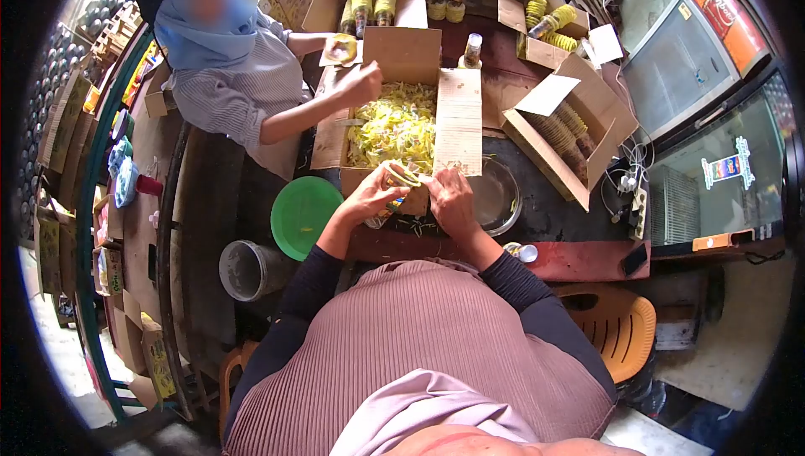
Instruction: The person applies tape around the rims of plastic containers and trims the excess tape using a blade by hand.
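Observation:
My left hand (377, 198) is wrapped round a small container with a yellow-green ring (406, 174) at its top; a coloured label and a clear part show below the fingers. Close on its right, my right hand (454, 202) is closed in a pinch at the ring's edge. What those fingertips hold is too small to make out. Just beyond both hands stands an open cardboard box (459, 120) full of loose yellow strips (392, 125).
Across the table at left, a person (231, 78) reaches over the box, holding a round item. A green basin (305, 217) and grey bucket (243, 270) sit at left, a metal bowl (501, 196) at right. Boxes of stacked jars (560, 133) stand further back.

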A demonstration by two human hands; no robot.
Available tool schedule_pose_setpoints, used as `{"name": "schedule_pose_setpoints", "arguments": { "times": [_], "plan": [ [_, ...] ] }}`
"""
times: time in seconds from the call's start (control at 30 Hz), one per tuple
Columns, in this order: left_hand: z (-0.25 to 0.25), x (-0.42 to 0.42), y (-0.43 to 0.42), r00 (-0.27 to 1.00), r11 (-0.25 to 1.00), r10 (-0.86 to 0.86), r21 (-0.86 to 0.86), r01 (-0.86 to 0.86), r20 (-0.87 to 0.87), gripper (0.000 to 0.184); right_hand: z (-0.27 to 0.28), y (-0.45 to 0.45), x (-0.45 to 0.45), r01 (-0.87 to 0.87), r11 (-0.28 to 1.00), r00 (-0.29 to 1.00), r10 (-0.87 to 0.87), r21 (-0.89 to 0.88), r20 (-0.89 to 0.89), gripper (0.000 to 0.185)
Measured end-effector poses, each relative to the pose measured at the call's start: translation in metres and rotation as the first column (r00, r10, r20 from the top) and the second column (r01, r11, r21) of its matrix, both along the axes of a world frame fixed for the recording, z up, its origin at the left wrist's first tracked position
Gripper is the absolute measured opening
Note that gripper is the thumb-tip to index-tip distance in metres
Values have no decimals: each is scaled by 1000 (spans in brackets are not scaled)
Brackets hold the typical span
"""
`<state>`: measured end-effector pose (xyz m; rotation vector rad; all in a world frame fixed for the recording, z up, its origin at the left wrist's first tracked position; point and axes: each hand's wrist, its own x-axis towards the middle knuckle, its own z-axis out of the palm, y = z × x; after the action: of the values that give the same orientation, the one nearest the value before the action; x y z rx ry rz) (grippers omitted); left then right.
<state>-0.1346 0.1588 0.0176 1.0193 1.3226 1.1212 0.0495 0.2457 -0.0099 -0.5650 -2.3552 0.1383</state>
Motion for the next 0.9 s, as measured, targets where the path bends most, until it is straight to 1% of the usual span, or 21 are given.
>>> {"name": "schedule_pose_setpoints", "arguments": {
  "times": [0.1,0.13,0.17,0.23,0.27,0.33,0.37,0.43,0.47,0.53,0.57,0.6,0.63,0.67,0.7,0.77,0.8,0.83,0.87,0.9],
  "plan": [
    [3,-2,6,1000,1000,2,-5,-2,-27,45,1,4,-4,19,999,1000,-19,-34,6,24],
    [-3,-4,9,996,997,-21,67,27,-91,52,2,4,-5,21,999,1000,-21,-40,15,23],
    [-5,-6,9,996,997,-23,67,29,-91,52,2,5,-6,23,999,999,-22,-45,23,22],
    [-1,-8,8,998,997,-48,-67,44,-50,54,0,8,-7,22,999,1000,-22,-26,19,22],
    [-4,-11,8,998,997,-49,-67,46,-50,54,-2,10,-7,19,1000,1000,-19,-9,14,21],
    [-17,-14,9,995,997,-72,-25,73,63,54,-9,12,-8,14,1000,1000,-14,-6,20,22],
    [-23,-15,11,995,997,-72,-27,73,63,54,-12,13,-8,8,1000,1000,-8,-1,27,22],
    [-32,-13,13,980,997,-42,-56,54,196,53,-15,14,-9,10,1000,999,-9,-2,42,21],
    [-36,-15,14,980,997,-42,-57,54,196,53,-16,15,-10,12,1000,998,-11,-1,55,21],
    [-37,-19,16,942,980,-9,-185,75,337,53,-17,17,-13,15,1000,999,-14,-11,34,20],
    [-37,-22,17,942,979,-9,-187,76,336,53,-18,17,-14,18,1000,1000,-17,-21,12,20],
    [-35,-24,18,918,976,-38,-183,119,394,53,-19,18,-16,19,1000,1000,-19,-22,12,20],
    [-33,-26,19,891,971,-67,-175,162,449,52,-19,19,-17,21,998,1000,-21,-64,-1,18],
    [-37,-28,20,891,971,-70,-175,165,448,52,-20,20,-19,24,994,1000,-26,-106,-14,15],
    [-39,-29,22,893,970,-72,-179,167,444,53,-22,21,-21,27,994,999,-29,-106,-15,15],
    [-44,-31,24,896,968,-75,-183,171,437,53,-25,22,-26,67,942,993,-95,-327,-68,12],
    [-41,-29,25,938,967,-68,-210,146,339,52,-26,23,-27,69,943,993,-97,-327,-71,12],
    [-38,-28,26,970,965,-62,-233,118,236,51,-26,24,-27,70,902,990,-116,-425,-82,10],
    [-54,-32,31,993,987,-122,-106,122,11,53,-26,25,-26,69,852,987,-135,-519,-91,9],
    [-55,-33,32,992,987,-125,-104,125,8,53,-28,26,-26,70,853,986,-139,-517,-94,9]
  ]
}}
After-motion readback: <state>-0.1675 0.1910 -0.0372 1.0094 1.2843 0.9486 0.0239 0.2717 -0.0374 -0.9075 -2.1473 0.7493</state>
